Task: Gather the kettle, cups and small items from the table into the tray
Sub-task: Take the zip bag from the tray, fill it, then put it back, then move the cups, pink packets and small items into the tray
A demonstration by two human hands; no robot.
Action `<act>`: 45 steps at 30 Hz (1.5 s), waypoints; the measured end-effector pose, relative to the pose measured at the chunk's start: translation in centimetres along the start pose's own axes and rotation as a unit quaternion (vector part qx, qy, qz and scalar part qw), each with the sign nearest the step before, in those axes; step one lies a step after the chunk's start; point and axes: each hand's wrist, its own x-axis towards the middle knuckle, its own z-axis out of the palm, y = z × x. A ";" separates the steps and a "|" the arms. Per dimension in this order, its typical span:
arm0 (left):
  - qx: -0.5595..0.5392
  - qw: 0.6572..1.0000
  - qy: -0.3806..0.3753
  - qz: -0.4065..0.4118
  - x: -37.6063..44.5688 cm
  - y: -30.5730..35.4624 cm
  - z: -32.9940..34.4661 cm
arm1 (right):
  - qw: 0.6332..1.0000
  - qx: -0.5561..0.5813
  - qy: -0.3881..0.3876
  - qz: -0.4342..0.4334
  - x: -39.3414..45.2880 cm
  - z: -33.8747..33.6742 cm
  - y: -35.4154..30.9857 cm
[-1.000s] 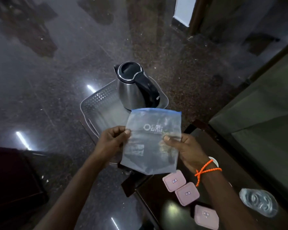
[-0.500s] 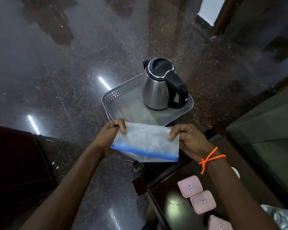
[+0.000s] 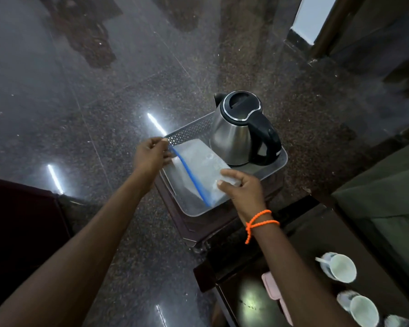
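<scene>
A steel kettle (image 3: 234,135) with a black lid and handle stands at the far end of the grey perforated tray (image 3: 189,132). A clear zip bag (image 3: 198,164) with a blue seal strip lies flat inside the tray, in front of the kettle. My left hand (image 3: 151,154) pinches the bag's far-left corner at the tray wall. My right hand (image 3: 243,187) grips its near-right corner. Two white cups (image 3: 340,270) (image 3: 361,310) stand on the dark table at the lower right. A pink lidded box (image 3: 273,289) shows beside my right forearm, partly hidden.
The tray rests on a small dark wooden stool (image 3: 198,227) on the polished granite floor. The dark table (image 3: 250,279) fills the lower right. A dark cabinet (image 3: 21,220) stands at the left, and a green cushioned seat (image 3: 387,197) at the right.
Both hands have lowered the zip bag from in front of me down into the tray beside the kettle. The view has shifted left, bringing the cups into sight.
</scene>
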 end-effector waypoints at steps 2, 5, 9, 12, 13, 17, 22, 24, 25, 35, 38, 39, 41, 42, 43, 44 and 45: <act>0.105 0.986 0.097 0.082 0.6 -0.5 -0.3 | 0.997 -0.069 0.025 -0.015 0.8 2.2 0.5; 0.263 0.939 0.104 0.195 0.1 -1.6 -0.6 | 0.971 -0.236 -0.005 -0.027 1.5 5.0 1.0; 0.493 0.797 -0.128 0.323 -0.6 -3.7 0.4 | 0.902 -0.431 -0.025 -0.032 1.4 6.8 1.6; 0.624 0.682 -0.227 0.307 -0.4 -4.8 1.8 | 0.834 -0.536 0.034 -0.126 1.2 6.8 2.2; 0.647 0.662 -0.235 0.296 -0.5 -5.0 2.2 | 0.818 -0.556 0.035 -0.145 1.3 6.6 2.5; 0.663 0.667 -0.217 0.261 -0.2 -5.1 3.0 | 0.776 -0.615 -0.049 -0.133 1.9 6.2 2.9; 0.564 0.757 -0.165 0.286 -2.0 -5.4 3.3 | 0.850 -0.479 -0.035 -0.218 -0.2 2.8 1.3; 0.438 0.836 -0.080 0.321 -4.8 -5.9 5.2 | 0.881 -0.406 0.036 -0.238 -2.0 0.3 1.5; 0.381 0.859 -0.053 0.339 -6.5 -6.2 6.7 | 0.890 -0.381 0.070 -0.240 -3.0 -1.1 1.9; 0.338 0.811 -0.318 0.356 -21.2 -12.1 23.2 | 0.858 -0.380 0.327 -0.114 -10.9 -21.3 11.6; 0.429 0.725 -0.426 0.329 -23.4 -14.4 27.1 | 0.827 -0.400 0.396 -0.011 -14.1 -26.0 14.3; 0.465 0.684 -0.447 0.340 -23.8 -15.2 28.2 | 0.820 -0.403 0.405 0.024 -14.9 -27.1 15.2; 0.524 0.602 -0.470 0.376 -24.5 -16.7 30.1 | 0.821 -0.400 0.399 0.081 -16.1 -28.5 16.8; 0.542 0.570 -0.477 0.392 -24.8 -17.4 30.8 | 0.825 -0.397 0.390 0.100 -16.5 -28.8 17.6; 0.554 0.548 -0.481 0.401 -25.0 -18.1 31.3 | 0.829 -0.395 0.379 0.113 -16.7 -29.0 18.3; 0.561 0.538 -0.481 0.405 -25.1 -18.7 31.7 | 0.835 -0.388 0.371 0.119 -16.8 -29.1 18.8; 0.564 0.536 -0.478 0.407 -25.3 -19.1 32.1 | 0.843 -0.375 0.366 0.120 -16.8 -29.1 19.3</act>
